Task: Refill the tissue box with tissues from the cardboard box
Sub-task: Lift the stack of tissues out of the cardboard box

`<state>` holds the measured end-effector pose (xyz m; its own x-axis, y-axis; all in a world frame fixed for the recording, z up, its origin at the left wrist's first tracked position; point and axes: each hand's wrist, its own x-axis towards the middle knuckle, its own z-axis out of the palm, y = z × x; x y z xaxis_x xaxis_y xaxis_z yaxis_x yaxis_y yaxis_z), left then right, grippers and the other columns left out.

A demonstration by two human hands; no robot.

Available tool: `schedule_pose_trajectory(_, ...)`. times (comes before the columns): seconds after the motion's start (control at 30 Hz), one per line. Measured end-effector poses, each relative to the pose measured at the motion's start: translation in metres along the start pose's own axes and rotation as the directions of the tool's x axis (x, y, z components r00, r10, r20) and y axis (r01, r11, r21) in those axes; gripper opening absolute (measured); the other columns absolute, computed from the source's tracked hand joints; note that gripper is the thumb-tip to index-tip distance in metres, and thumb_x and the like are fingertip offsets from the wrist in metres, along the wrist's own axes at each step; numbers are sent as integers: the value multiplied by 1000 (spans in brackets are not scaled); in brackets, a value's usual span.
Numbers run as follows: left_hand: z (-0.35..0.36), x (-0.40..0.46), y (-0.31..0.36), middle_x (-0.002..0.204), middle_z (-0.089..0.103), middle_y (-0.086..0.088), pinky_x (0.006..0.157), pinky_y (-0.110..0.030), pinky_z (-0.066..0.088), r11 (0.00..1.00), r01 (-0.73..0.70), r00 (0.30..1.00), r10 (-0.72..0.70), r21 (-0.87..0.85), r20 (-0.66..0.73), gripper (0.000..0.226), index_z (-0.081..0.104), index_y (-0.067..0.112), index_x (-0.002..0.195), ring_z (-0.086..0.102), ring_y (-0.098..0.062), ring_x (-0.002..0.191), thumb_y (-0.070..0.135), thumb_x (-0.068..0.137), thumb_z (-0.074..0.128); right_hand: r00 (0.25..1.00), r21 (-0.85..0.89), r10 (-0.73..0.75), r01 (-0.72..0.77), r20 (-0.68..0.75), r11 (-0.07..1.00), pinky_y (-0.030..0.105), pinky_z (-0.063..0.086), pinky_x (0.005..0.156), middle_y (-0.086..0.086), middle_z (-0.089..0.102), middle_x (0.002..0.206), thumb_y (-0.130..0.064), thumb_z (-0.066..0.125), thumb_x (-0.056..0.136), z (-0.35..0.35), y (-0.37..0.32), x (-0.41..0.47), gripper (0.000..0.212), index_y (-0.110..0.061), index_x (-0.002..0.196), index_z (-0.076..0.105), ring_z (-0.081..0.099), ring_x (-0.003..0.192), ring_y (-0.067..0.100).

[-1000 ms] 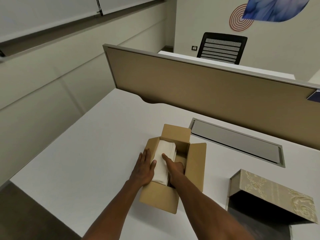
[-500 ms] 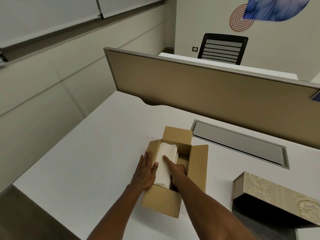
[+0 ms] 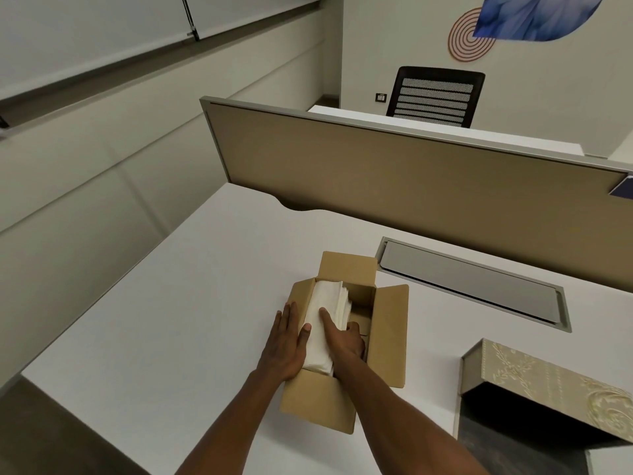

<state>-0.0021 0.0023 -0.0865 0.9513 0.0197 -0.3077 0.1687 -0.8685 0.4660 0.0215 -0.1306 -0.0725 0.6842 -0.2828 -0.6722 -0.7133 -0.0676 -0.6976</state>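
An open brown cardboard box sits on the white desk, flaps spread. A white stack of tissues lies along its left side. My left hand rests flat on the box's left flap, thumb touching the stack's edge. My right hand is inside the box, one finger on top of the stack and the others curled down its right side, gripping it. The tissue box, beige with a gold floral pattern, stands open at lower right and shows a dark inside.
A grey cable-tray cover is set into the desk behind the boxes. A tan divider panel closes the desk's far side, with a black chair beyond. The desk's left edge drops to the floor.
My right hand's fingers have curled further down the right side of the tissue stack. My left hand stays on the flap. The camera has shifted slightly.
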Motion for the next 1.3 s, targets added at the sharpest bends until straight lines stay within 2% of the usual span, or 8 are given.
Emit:
schedule_pose_trajectory(0.57,0,-2,-1,170,-14,1,127,-43,8,1000,-4,1000,4,-8,-9,72,-17,25,158,-8,-21,158,53,103,19,997,60,-10,5,79,998,55,41,115,8,42,156,-73,71,76,-7,1,2,106,-21,156,24,46,139,36)
schedule_pose_trajectory(0.8,-4,-3,3,170,-17,-1,128,-45,8,1000,-10,1000,10,-9,17,74,-18,25,158,-9,-22,158,56,102,20,997,47,-68,66,39,997,52,47,109,10,53,143,-60,81,72,-10,6,-3,98,-17,146,34,54,129,34)
schedule_pose_trajectory(0.9,-2,-5,1,170,-17,0,128,-44,8,999,-20,999,21,-27,28,75,-18,25,158,-9,-22,158,56,103,23,991,38,-109,107,78,994,53,48,107,10,53,142,-53,84,73,-15,10,-6,95,-19,145,33,55,126,34)
schedule_pose_trajectory(1.03,2,-11,-2,170,-16,1,128,-44,11,998,4,1000,-3,-60,23,75,-18,25,158,-7,-21,158,54,103,26,974,101,-131,114,186,988,47,51,101,10,50,141,-41,87,75,-22,11,-9,93,-23,142,26,55,118,29)
schedule_pose_trajectory(1.1,2,-13,0,170,-15,1,128,-44,10,998,12,1000,-11,-64,19,75,-18,26,158,-7,-22,158,54,104,26,973,168,-124,91,196,981,51,50,105,9,50,141,-35,90,73,-25,9,-8,97,-23,143,24,56,120,31)
schedule_pose_trajectory(1.17,-1,-14,2,170,-16,0,128,-43,7,998,13,1000,-12,-59,14,76,-17,25,158,-8,-22,158,56,103,25,974,243,-101,51,201,969,49,52,99,7,52,134,-30,92,71,-26,8,-9,103,-22,148,23,57,114,28)
schedule_pose_trajectory(1.23,-5,-16,5,170,-16,-1,128,-43,2,999,-1,1000,1,-34,-11,79,-15,24,159,-11,-23,157,60,101,26,975,302,-65,-3,214,953,46,55,92,5,56,126,-28,94,70,-28,8,-11,103,-20,147,27,61,108,27)
schedule_pose_trajectory(1.3,-8,-20,8,170,-16,-1,127,-43,0,1000,-21,998,20,-7,-67,83,-11,25,160,-13,-23,157,65,98,26,969,347,-23,-66,247,935,51,58,94,10,62,126,-28,94,69,-30,5,-13,96,-13,144,36,66,108,32)
